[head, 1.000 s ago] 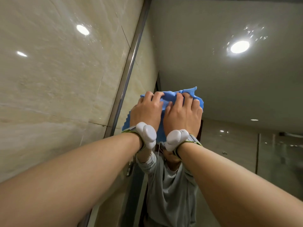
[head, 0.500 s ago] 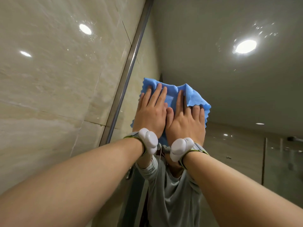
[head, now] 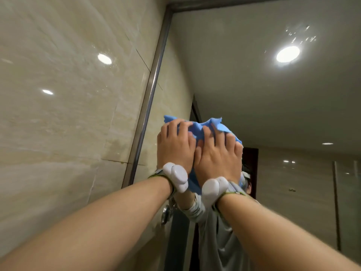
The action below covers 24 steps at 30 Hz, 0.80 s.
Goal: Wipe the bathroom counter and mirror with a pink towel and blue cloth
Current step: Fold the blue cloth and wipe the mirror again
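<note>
Both my hands press a crumpled blue cloth flat against the mirror, high up near its left edge. My left hand and my right hand lie side by side on the cloth, fingers bunching its top edge. Each wrist carries a white device. Most of the cloth is hidden under the hands. The pink towel and the counter are out of view.
A metal frame strip borders the mirror's left and top edges, with glossy beige wall tiles to its left. The mirror reflects a ceiling light, a person in a grey shirt and a dark doorway.
The fingers have curled and bunched the cloth, which was spread flatter half a second ago. The view has tilted up, so the mirror's top frame now shows.
</note>
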Tool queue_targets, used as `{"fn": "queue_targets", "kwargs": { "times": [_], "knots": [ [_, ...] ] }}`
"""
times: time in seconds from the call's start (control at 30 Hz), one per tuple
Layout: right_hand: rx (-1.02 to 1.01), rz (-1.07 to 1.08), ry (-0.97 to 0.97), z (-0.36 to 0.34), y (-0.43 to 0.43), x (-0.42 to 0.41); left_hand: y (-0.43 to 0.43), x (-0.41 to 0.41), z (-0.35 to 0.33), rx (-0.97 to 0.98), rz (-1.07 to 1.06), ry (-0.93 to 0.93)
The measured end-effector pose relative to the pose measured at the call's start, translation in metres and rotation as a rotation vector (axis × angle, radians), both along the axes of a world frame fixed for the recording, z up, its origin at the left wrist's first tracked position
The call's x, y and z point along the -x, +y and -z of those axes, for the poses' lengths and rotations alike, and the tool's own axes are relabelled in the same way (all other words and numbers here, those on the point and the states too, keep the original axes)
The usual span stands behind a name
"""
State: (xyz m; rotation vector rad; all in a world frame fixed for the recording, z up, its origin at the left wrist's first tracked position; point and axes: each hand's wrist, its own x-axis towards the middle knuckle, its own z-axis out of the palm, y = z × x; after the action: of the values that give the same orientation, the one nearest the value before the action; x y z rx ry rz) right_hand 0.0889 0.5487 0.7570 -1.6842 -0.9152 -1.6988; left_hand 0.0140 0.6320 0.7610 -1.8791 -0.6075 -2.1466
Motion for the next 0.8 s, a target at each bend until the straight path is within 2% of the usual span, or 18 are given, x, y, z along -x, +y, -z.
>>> {"fn": "queue_targets", "kwargs": {
  "times": [0.1,0.23,0.43,0.8],
  "knots": [
    [-0.033,-0.021,-0.006,-0.018,0.004,-0.001,0.004,-0.010,-0.001,-0.049,0.078,0.037],
    [0.019,0.019,-0.023,-0.017,0.014,-0.011,0.022,-0.008,-0.003,-0.146,0.015,0.049],
    [0.072,0.048,0.000,-0.029,0.020,-0.009,0.030,-0.005,-0.015,-0.101,-0.072,0.106],
    [0.038,0.047,-0.011,-0.043,0.033,0.003,0.043,0.009,-0.031,-0.087,-0.017,0.106]
  ]
}}
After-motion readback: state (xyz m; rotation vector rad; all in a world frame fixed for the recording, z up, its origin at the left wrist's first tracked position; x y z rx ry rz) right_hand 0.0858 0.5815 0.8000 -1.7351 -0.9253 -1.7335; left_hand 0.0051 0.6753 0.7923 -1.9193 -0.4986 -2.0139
